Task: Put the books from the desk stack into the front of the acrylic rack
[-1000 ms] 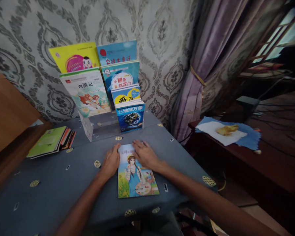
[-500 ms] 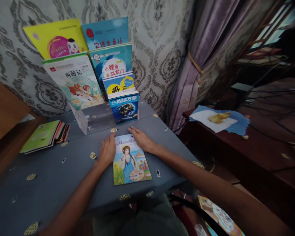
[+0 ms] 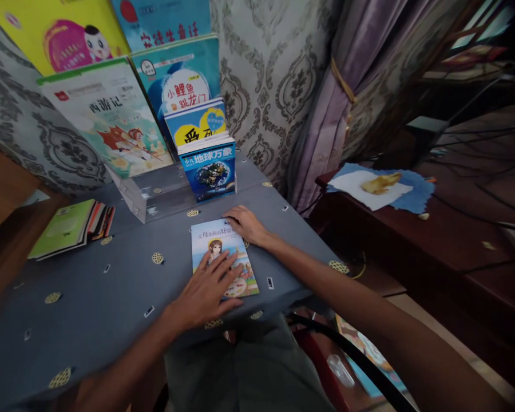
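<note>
A thin picture-covered book (image 3: pixel 206 233) lies flat on the cloth-covered table, its cover showing a drawn figure in a yellow hat. Across the lower left of its cover lies my left hand (image 3: pixel 210 286), fingers spread. My right hand (image 3: pixel 245 224) touches the book's upper right corner, fingers slightly bent and not wrapped round it. Behind the book, a clear stand (image 3: pixel 131 197) bears several upright books. Nearest among them is a small blue book with a globe (image 3: pixel 212 174).
A stack of books (image 3: pixel 66 229) lies at the table's left. To the right, a dark red table (image 3: pixel 446 257) bears a blue cloth (image 3: pixel 405 197) with white paper and a yellowish item, and cables. A purple curtain (image 3: pixel 321 114) hangs behind. Below right is a black curved bar (image 3: pixel 352 355).
My left hand has moved from the book's left edge onto its cover, fingers spread. My right hand stays at the upper right corner, its fingers more bent. The view has shifted.
</note>
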The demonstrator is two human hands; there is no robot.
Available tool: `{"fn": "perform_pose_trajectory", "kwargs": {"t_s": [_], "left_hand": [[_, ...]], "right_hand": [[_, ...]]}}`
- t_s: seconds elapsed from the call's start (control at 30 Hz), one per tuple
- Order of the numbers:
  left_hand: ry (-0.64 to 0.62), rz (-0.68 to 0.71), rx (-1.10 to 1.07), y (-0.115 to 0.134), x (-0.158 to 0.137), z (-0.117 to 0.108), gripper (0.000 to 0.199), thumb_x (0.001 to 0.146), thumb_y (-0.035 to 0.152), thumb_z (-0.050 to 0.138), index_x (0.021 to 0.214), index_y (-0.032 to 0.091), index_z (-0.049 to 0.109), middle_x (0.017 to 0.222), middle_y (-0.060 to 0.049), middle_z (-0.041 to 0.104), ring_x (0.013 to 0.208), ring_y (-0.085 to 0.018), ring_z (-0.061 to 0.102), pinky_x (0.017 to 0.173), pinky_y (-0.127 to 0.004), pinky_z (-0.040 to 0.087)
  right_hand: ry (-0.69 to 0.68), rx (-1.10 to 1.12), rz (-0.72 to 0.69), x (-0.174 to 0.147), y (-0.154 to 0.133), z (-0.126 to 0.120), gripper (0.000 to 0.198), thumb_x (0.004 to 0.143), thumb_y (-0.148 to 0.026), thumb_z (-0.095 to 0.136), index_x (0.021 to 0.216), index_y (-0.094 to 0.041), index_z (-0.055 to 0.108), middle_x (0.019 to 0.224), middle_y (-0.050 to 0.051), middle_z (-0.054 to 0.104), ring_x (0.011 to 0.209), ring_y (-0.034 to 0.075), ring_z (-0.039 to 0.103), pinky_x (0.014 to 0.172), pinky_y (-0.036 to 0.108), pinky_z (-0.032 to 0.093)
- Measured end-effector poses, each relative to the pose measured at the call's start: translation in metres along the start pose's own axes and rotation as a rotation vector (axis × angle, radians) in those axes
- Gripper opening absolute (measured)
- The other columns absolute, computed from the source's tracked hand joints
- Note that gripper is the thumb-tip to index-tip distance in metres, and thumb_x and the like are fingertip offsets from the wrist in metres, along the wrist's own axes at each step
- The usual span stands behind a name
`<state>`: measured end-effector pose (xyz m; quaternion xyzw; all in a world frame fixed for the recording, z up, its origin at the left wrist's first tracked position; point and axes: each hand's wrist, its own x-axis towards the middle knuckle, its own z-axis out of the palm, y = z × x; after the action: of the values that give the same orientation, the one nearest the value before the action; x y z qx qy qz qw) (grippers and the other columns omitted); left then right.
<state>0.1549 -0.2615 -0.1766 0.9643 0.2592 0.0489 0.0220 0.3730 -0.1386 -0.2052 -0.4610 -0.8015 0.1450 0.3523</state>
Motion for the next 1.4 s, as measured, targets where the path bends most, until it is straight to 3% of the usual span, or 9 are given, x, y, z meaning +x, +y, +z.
{"fn": "perform_pose_trajectory", "kwargs": {"t_s": [0.27, 0.5, 0.7, 0.93, 1.13, 1.4], "left_hand": [[0.003, -0.070, 0.012, -0.009, 0.023, -0.001, 0.054, 0.102, 0.050, 0.037, 0.150, 0.026, 0.038, 0.158, -0.008, 0.041, 0.151, -0.026, 0.028, 0.124, -0.055, 0.017], [-0.011, 0.012, -0.096, -0.003, 0.031, -0.008, 0.040, 0.103, 0.033, 0.040, 0.142, 0.034, 0.050, 0.155, -0.005, 0.045, 0.150, -0.027, 0.028, 0.121, -0.063, 0.019], [-0.015, 0.033, -0.067, 0.000, 0.029, -0.005, 0.043, 0.101, 0.022, 0.043, 0.140, 0.035, 0.053, 0.154, -0.007, 0.046, 0.147, -0.029, 0.034, 0.119, -0.062, 0.025], [0.000, 0.068, -0.075, 0.003, 0.024, -0.001, 0.053, 0.095, 0.008, 0.046, 0.141, 0.032, 0.052, 0.153, -0.006, 0.048, 0.146, -0.027, 0.036, 0.120, -0.058, 0.029], [0.018, 0.107, -0.165, -0.004, 0.014, -0.007, 0.054, 0.094, 0.008, 0.042, 0.143, 0.030, 0.050, 0.153, -0.006, 0.048, 0.145, -0.024, 0.039, 0.120, -0.057, 0.032], [0.153, 0.092, -0.164, -0.024, -0.027, 0.004, 0.055, 0.096, 0.010, 0.042, 0.145, 0.033, 0.049, 0.153, -0.004, 0.048, 0.142, -0.023, 0.044, 0.118, -0.051, 0.039]], "right_hand": [[0.016, 0.082, 0.082, 0.004, 0.012, -0.003, 0.033, 0.089, -0.011, 0.053, 0.113, -0.019, 0.074, 0.127, 0.009, 0.070, 0.119, 0.024, 0.063, 0.104, 0.042, 0.047], [-0.065, -0.024, 0.040, 0.003, 0.005, -0.003, 0.036, 0.093, -0.015, 0.050, 0.123, -0.014, 0.069, 0.136, 0.014, 0.064, 0.128, 0.026, 0.057, 0.111, 0.044, 0.042], [-0.079, -0.113, 0.028, 0.001, 0.000, -0.001, 0.039, 0.094, -0.014, 0.046, 0.128, -0.014, 0.066, 0.139, 0.014, 0.062, 0.132, 0.026, 0.054, 0.113, 0.045, 0.041], [-0.171, -0.311, 0.084, -0.003, -0.018, -0.001, 0.041, 0.098, -0.013, 0.044, 0.135, -0.010, 0.059, 0.149, 0.018, 0.052, 0.144, 0.030, 0.039, 0.114, 0.050, 0.037], [-0.186, -0.351, 0.102, -0.031, -0.039, -0.006, 0.041, 0.102, -0.021, 0.042, 0.139, -0.009, 0.055, 0.151, 0.020, 0.049, 0.146, 0.030, 0.037, 0.113, 0.049, 0.039], [-0.224, -0.369, 0.050, -0.095, -0.076, -0.019, 0.046, 0.102, -0.031, 0.043, 0.144, -0.015, 0.048, 0.154, 0.019, 0.044, 0.147, 0.032, 0.034, 0.117, 0.054, 0.034]]}}
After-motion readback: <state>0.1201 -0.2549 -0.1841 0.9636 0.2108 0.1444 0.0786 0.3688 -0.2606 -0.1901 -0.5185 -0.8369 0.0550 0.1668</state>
